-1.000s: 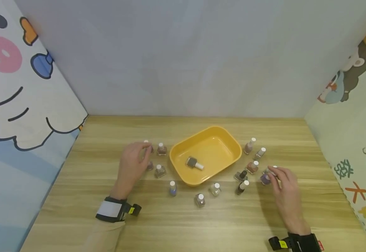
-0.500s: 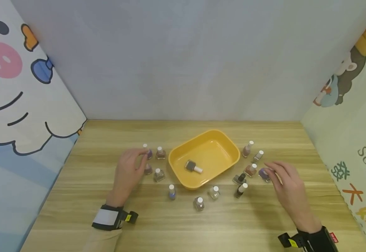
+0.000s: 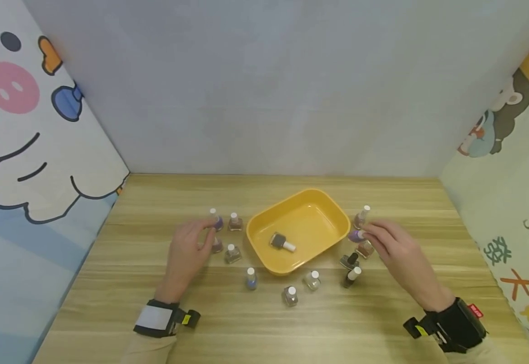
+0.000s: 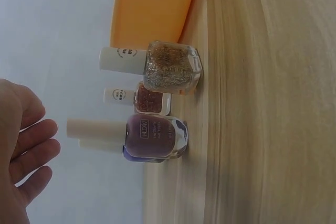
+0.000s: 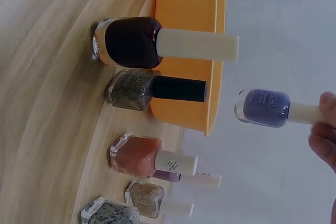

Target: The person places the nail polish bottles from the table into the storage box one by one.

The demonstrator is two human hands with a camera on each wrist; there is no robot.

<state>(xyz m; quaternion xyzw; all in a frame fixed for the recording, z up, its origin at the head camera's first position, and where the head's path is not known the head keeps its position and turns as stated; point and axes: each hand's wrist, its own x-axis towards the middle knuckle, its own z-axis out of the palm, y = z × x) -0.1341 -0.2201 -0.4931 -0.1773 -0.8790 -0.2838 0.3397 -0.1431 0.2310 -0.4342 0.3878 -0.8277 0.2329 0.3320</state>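
My right hand (image 3: 398, 258) pinches a purple nail polish bottle (image 5: 265, 108) by its white cap. In the right wrist view the bottle hangs above the table, tilted, with its base toward the yellow tray (image 3: 255, 222). My left hand (image 3: 187, 258) hovers at the left group, its fingers loosely bent with nothing between them. Nearest to it stand a mauve nail polish bottle (image 4: 151, 136) and a violet one (image 3: 219, 223) behind. In the left wrist view, the fingertips are apart from the white caps. Inside the tray lies a dark grey nail polish bottle (image 3: 279, 240) on its side.
Left of the tray are a glitter bottle (image 4: 170, 66) and a reddish glitter bottle (image 3: 235, 222). Several bottles stand in front, including a blue one (image 3: 251, 279). On the right, dark (image 5: 134, 42), black-capped (image 5: 131, 90) and coral (image 5: 137, 155) bottles stand close together.
My right hand has taken the purple nail polish bottle by its cap, raised it off the table and carried it left toward the tray. The left hand has stayed nearly in place.
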